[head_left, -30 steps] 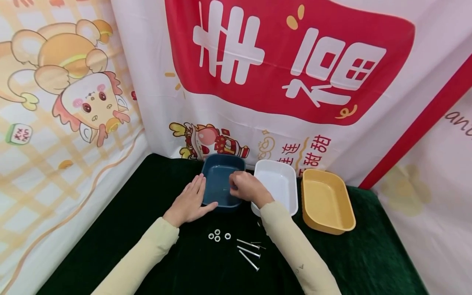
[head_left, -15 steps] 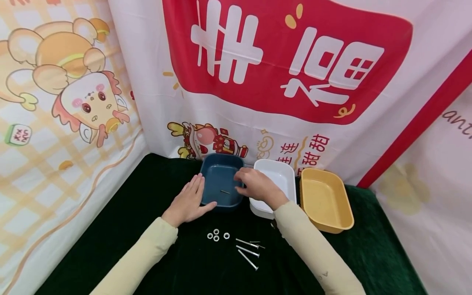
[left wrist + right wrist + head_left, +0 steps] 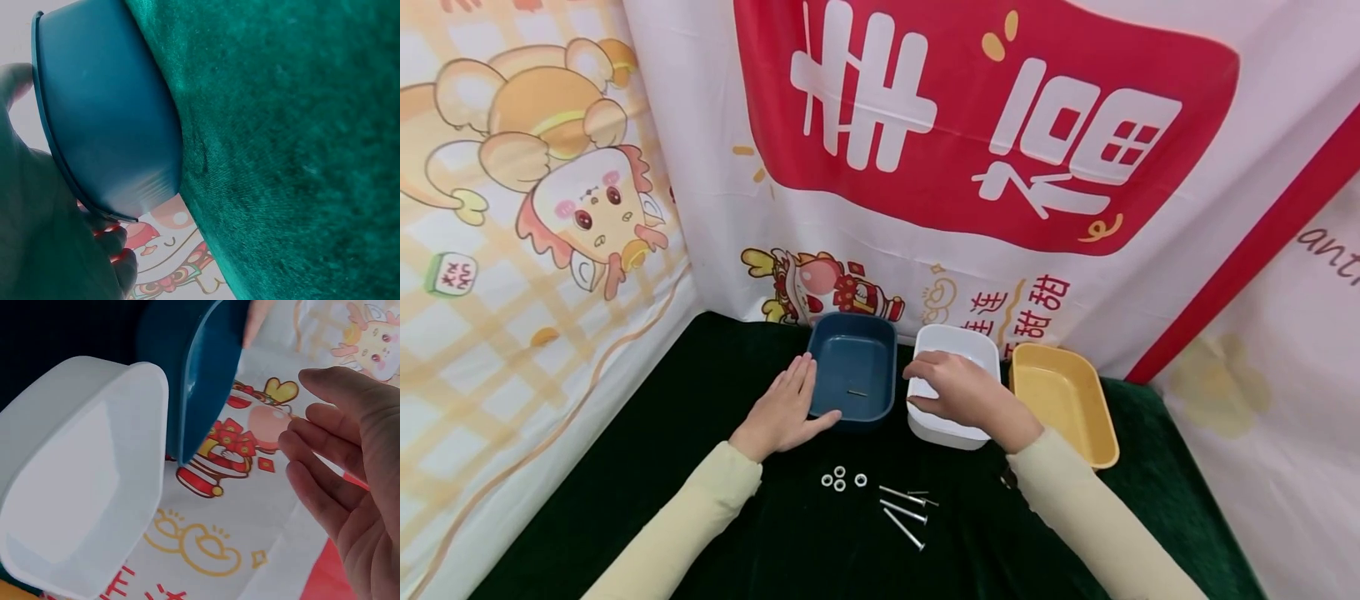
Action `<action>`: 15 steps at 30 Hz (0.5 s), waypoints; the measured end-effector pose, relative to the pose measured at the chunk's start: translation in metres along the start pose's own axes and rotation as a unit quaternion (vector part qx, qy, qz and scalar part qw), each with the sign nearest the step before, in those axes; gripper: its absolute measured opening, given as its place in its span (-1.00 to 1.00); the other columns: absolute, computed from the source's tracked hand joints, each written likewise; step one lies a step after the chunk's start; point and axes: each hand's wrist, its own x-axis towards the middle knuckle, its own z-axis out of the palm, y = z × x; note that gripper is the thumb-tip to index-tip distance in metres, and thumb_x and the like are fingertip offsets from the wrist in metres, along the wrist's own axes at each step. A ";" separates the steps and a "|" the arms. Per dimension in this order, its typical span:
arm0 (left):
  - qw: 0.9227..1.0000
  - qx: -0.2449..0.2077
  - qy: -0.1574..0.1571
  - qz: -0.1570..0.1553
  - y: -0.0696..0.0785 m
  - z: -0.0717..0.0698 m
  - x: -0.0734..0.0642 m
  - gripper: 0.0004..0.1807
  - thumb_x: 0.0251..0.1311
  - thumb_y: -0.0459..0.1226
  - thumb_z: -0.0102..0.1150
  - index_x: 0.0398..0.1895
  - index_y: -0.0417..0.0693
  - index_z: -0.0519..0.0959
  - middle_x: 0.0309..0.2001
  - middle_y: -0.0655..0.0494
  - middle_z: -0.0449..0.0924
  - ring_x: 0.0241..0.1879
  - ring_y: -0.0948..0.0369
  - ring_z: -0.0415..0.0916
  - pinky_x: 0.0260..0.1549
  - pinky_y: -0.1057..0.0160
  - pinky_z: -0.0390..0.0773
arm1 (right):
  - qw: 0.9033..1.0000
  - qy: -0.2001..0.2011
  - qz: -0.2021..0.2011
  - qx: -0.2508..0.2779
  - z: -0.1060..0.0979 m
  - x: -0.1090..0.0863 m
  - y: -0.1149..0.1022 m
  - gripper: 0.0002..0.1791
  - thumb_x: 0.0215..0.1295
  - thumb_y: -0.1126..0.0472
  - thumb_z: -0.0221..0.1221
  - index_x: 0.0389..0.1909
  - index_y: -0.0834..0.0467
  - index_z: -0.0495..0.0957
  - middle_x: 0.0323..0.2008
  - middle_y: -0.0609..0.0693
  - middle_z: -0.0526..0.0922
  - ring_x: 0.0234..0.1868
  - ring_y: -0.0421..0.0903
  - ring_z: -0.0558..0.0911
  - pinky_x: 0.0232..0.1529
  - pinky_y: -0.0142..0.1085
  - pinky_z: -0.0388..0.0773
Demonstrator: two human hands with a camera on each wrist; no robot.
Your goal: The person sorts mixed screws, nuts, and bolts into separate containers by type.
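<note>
My left hand (image 3: 781,410) rests along the left rim of the blue tray (image 3: 842,354), its fingers straight and thumb at the near corner. Inside that tray lies one small thin screw (image 3: 857,392). My right hand (image 3: 962,390) hovers over the white tray (image 3: 951,336), fingers loosely bent; the right wrist view shows nothing between thumb and fingertips. Several metal nuts (image 3: 840,472) lie on the green cloth in front of the blue tray. To their right are several long bolts (image 3: 904,511) and a few small thin screws (image 3: 918,492).
A yellow tray (image 3: 1070,385) stands right of the white one, partly behind the right forearm. Dark green cloth (image 3: 820,550) covers the table. Printed fabric (image 3: 700,125) hangs directly behind the trays and along the left side.
My right hand has come out of the blue tray and moved right, over the white tray, its fingers loosening. The small screw now shows in the blue tray. My left hand has stayed put.
</note>
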 end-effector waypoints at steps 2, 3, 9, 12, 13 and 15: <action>1.000 0.001 -0.004 -0.003 0.001 0.000 0.001 0.17 0.40 0.39 0.00 0.70 -0.28 -0.10 0.73 -0.19 -0.22 0.73 -0.15 -0.24 0.65 -0.24 -0.03 | 1.000 -0.003 -0.002 -0.001 -0.005 -0.010 -0.001 -0.67 0.34 0.10 0.44 0.06 0.12 0.73 -0.01 0.01 0.79 -0.03 -0.06 0.78 0.07 -0.17 0.76; 1.000 0.001 -0.007 -0.003 0.001 0.001 0.001 0.17 0.40 0.39 0.00 0.70 -0.27 -0.11 0.74 -0.19 -0.23 0.73 -0.14 -0.24 0.65 -0.24 -0.04 | 1.000 -0.004 -0.003 0.002 -0.007 -0.015 -0.002 -0.67 0.33 0.10 0.44 0.06 0.11 0.73 -0.01 0.01 0.79 -0.03 -0.05 0.78 0.08 -0.16 0.76; 1.000 0.004 -0.008 -0.001 0.003 0.000 0.002 0.18 0.40 0.39 -0.01 0.70 -0.28 -0.11 0.74 -0.20 -0.23 0.73 -0.15 -0.24 0.65 -0.25 -0.03 | 1.000 -0.011 0.003 -0.004 -0.015 -0.044 -0.003 -0.64 0.28 0.06 0.48 0.04 0.10 0.73 -0.02 0.00 0.79 -0.04 -0.06 0.77 0.08 -0.13 0.76; 1.000 0.005 -0.009 -0.004 0.002 0.000 0.002 0.18 0.40 0.39 -0.02 0.70 -0.28 -0.11 0.73 -0.20 -0.23 0.73 -0.15 -0.24 0.65 -0.25 -0.03 | 1.000 -0.012 0.004 -0.005 -0.016 -0.058 -0.003 -0.64 0.27 0.06 0.48 0.03 0.10 0.73 -0.03 -0.01 0.79 -0.06 -0.08 0.76 0.06 -0.13 0.76; 1.000 0.005 -0.010 -0.004 0.002 -0.001 0.002 0.18 0.40 0.40 -0.03 0.70 -0.28 -0.11 0.74 -0.20 -0.23 0.73 -0.15 -0.25 0.65 -0.25 -0.03 | 1.000 -0.013 0.003 -0.004 -0.016 -0.061 -0.004 -0.64 0.27 0.07 0.48 0.03 0.11 0.72 -0.03 0.00 0.79 -0.06 -0.09 0.75 0.05 -0.14 0.77; 1.000 0.005 -0.012 -0.007 0.002 -0.001 0.002 0.18 0.40 0.41 -0.03 0.70 -0.27 -0.11 0.74 -0.18 -0.24 0.73 -0.14 -0.25 0.65 -0.24 -0.03 | 1.000 -0.016 0.000 -0.003 -0.013 -0.069 -0.003 -0.64 0.27 0.07 0.48 0.03 0.12 0.72 -0.04 0.00 0.79 -0.07 -0.10 0.75 0.03 -0.16 0.77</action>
